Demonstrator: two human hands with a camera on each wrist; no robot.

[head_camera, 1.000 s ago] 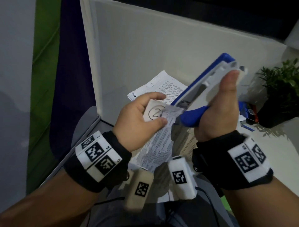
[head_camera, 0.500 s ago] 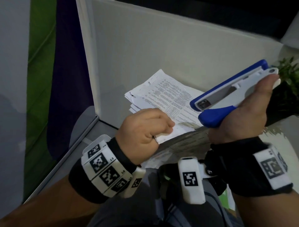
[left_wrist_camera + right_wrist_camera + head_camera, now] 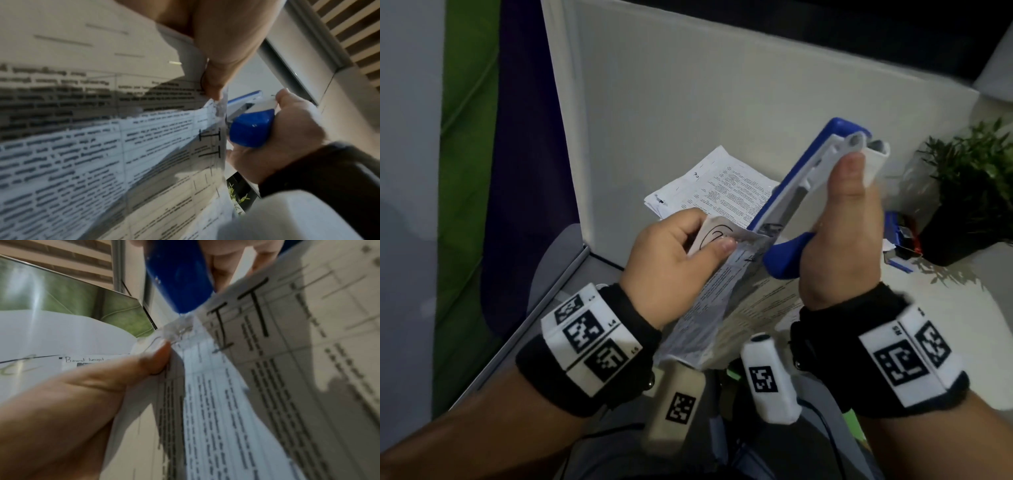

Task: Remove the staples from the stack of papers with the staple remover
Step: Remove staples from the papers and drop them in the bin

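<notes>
While the left hand [image 3: 671, 260] pinched the top corner of a stapled stack of papers [image 3: 709, 308] between thumb and forefinger, holding it up above the lap in front of the white table [image 3: 688, 120], the right hand [image 3: 849, 233] gripped the blue and white staple remover [image 3: 808, 192] with its fingers wrapped round the lower blue handle and the thumb pressed along the white upper body. The tool's nose met the pinched corner of the stack just beside the left thumb tip, and the paper there looked crumpled and worn in the left wrist view [image 3: 216, 107]. Two dark staples [image 3: 209, 142] sat in the sheet a little below that corner, close to the paper's edge; from the right wrist they showed as two dark bars [image 3: 240, 309] beside the blue handle [image 3: 180, 277]. Whether the tool's tip had actually caught a staple could not be told. A second pile of printed sheets [image 3: 715, 188] lay flat on the table beyond the hands. A potted green plant [image 3: 976, 192] stood at the far right, with a small blue and red object [image 3: 900, 233] lying just beside it.
</notes>
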